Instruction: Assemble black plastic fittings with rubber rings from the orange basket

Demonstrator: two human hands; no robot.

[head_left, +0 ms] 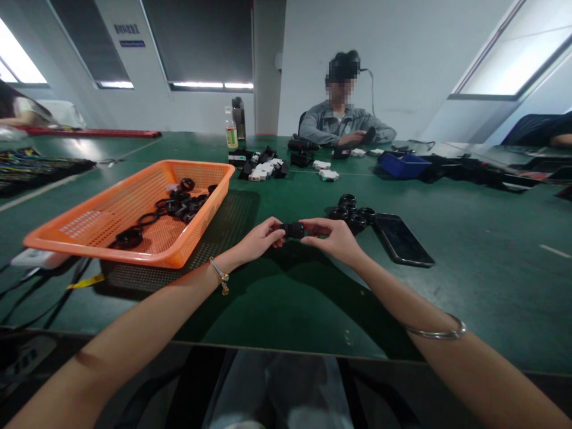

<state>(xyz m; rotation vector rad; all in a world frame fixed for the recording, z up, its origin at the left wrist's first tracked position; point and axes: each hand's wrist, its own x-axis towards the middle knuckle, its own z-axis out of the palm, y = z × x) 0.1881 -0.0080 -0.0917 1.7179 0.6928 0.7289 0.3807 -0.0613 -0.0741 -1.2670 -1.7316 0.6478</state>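
Observation:
Between my two hands is a small black cylindrical part, held sideways just above the green table. My left hand pinches its left end between thumb and fingers. At the other end my right hand grips it the same way. The part's exact kind is too small to make out. Just beyond my right hand sits a cluster of round black rings, with a black smartphone lying beside them on the right.
An orange plastic basket with several black ring-shaped parts stands at left. Farther back are black and white pieces, a bottle, a dark flask and a blue bin. Across the green table sits a person holding a dark object.

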